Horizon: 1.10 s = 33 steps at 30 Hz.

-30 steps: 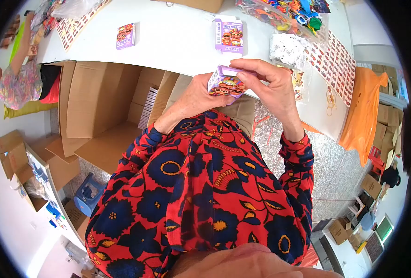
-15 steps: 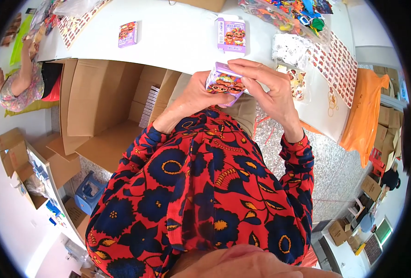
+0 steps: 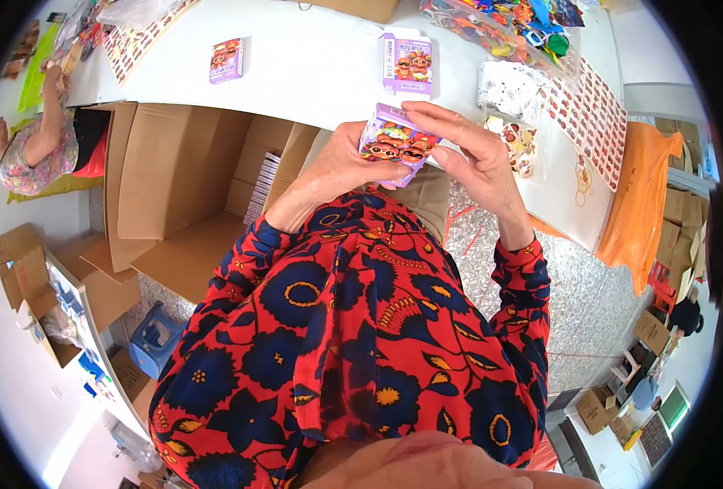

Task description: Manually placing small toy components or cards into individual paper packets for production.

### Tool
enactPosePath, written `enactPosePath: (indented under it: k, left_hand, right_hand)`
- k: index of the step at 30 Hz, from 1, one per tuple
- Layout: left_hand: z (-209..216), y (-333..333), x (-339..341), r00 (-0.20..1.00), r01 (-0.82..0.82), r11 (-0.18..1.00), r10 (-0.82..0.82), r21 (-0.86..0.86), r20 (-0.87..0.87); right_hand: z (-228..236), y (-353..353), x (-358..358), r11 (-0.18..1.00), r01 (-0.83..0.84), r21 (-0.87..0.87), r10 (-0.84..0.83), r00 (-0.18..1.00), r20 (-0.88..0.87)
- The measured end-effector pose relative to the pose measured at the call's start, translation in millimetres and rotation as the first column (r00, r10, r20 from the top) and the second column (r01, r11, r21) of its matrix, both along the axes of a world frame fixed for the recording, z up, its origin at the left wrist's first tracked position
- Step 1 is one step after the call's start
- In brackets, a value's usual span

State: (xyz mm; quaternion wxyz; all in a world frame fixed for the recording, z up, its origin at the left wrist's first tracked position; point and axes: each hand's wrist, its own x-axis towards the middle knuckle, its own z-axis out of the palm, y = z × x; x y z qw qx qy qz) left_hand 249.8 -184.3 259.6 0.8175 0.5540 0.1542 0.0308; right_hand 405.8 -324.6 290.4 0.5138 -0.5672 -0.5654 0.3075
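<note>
Just past the table's near edge, my left hand (image 3: 339, 165) grips a small purple box (image 3: 395, 145) with cartoon figures on its front. Its thumb lies across the lower front. My right hand (image 3: 477, 155) is closed on the box's upper right, fingers along the top edge and thumb by the right side. The top end looks closed. Beyond my hands, a purple carton with its end flaps out (image 3: 408, 63) lies on the white table (image 3: 313, 69). Another purple box (image 3: 226, 61) rests farther left.
A large open cardboard box (image 3: 166, 175) stands left, with a stack of purple boxes (image 3: 264, 186) inside. On the right are sticker sheets (image 3: 594, 122), white packets (image 3: 512, 88), rubber bands (image 3: 584, 181), a bag of colourful pieces (image 3: 533, 33) and an orange bag (image 3: 639, 196). Another person (image 3: 39, 155) works far left.
The held box has tipped so its front faces me more squarely. My right fingers and thumb have shifted slightly along its top edge. The things on the table stay put.
</note>
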Motion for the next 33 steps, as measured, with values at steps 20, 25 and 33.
enactPosePath:
  k: [20,25,33]
  left_hand:
    - [-12,10,-1,1.000,0.012,0.999,-0.013,-0.033,-0.012]
    - [-9,21,5,0.998,0.032,0.990,-0.038,-0.138,-0.046]
    - [-21,31,-10,0.980,-0.175,0.963,0.151,0.202,0.130]
  right_hand:
    - [-16,27,-15,0.997,0.059,-0.041,-0.057,0.997,0.057]
    - [-29,30,-17,0.968,0.226,-0.104,-0.246,0.931,-0.269]
    - [-78,47,-2,0.906,0.303,-0.296,-0.408,0.442,-0.799]
